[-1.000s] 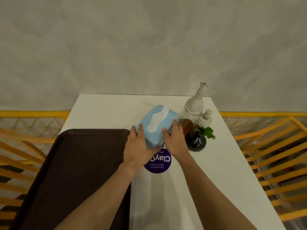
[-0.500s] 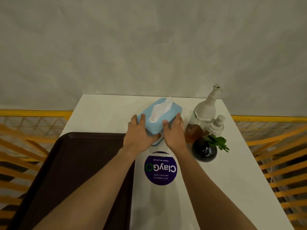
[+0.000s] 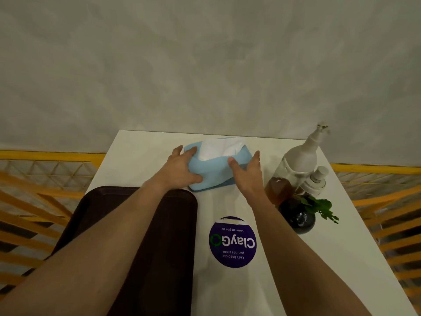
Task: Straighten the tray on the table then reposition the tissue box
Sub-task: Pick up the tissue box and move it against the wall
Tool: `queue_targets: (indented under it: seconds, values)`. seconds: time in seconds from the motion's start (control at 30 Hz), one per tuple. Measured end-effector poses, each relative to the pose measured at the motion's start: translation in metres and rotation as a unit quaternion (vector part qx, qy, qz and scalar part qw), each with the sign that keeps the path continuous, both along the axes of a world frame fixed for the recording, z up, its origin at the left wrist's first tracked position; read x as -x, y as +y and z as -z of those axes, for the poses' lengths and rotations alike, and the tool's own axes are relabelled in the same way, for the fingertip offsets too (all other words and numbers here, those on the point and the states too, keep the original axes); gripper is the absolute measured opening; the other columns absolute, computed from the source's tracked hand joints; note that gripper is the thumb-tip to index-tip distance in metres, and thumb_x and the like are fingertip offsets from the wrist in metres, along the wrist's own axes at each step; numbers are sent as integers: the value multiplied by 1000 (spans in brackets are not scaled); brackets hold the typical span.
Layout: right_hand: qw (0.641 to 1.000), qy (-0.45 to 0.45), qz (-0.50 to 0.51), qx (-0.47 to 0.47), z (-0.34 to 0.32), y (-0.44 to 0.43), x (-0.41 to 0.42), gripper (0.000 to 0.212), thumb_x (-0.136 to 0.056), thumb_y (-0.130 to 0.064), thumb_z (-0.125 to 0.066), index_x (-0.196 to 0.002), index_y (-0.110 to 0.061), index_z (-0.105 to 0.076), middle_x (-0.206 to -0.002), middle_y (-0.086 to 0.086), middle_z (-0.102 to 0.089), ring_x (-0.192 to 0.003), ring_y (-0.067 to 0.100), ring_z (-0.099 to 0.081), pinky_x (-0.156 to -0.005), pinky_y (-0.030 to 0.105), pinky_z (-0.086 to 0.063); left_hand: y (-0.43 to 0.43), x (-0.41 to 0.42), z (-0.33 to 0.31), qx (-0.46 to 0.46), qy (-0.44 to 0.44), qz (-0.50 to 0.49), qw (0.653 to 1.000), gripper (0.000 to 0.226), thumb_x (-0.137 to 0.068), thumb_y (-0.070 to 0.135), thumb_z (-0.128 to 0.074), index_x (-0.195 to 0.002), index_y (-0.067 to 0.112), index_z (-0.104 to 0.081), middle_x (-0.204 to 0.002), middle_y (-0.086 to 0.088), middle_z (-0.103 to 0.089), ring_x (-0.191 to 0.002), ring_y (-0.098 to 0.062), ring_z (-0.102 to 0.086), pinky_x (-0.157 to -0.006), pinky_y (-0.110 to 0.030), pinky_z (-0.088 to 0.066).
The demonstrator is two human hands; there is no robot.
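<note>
One tissue box (image 3: 214, 167), light blue, white tissue sticking out the top, sits at frame centre near the far edge of the white surface (image 3: 341, 247). Two hands on it: left hand (image 3: 180, 171) clasps its left side, fingers over the top edge; right hand (image 3: 247, 173) presses its right side, thumb on the top. Both grips closed on the box. One dark brown tray (image 3: 159, 258) at lower left, under the left forearm, its far right corner just beside the box. One round purple sticker (image 3: 232, 242) at lower centre. At right: two white pump bottles (image 3: 300, 160), one dark round vase (image 3: 298, 217) with green leaves. Yellow railings either side.
</note>
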State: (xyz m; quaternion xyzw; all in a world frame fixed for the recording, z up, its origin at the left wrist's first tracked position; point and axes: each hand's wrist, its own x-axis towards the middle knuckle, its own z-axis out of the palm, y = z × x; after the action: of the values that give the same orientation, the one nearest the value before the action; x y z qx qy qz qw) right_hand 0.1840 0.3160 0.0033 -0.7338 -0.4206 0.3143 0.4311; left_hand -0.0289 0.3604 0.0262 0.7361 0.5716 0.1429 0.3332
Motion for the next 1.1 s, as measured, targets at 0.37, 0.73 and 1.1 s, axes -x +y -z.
queue_targets:
  seconds: [0.37,0.73,1.1]
  values:
    - [995,-34,-94,-26,12,-4,40,77,-86,-67,-57,-147,-25,-37,-140,0,-48,-118,19,-54,-87,27,-51,3,61,15,-69,-118,-107,985,84,-72,40,-87,-143,22,-47,-129,6,-57,-109,-15,-55,-77,-19,-46]
    - [976,-68,-201,-43,16,17,100,62,-91,-42,-68,-143,-26,-38,-137,0,-55,-119,17,-54,-90,22,-42,11,131,16,-46,-123,-166,977,78,-77,37,-84,-145,20,-48,-141,-4,-60,-123,-27,-59,-97,-39,-50]
    - [968,-102,-228,-32,23,62,153,64,-94,-49,-59,-149,-31,-31,-142,-2,-54,-126,24,-54,-99,35,-43,37,193,19,-58,-175,-187,965,71,-75,34,-86,-138,19,-57,-123,5,-65,-108,-20,-64,-86,-28,-54]
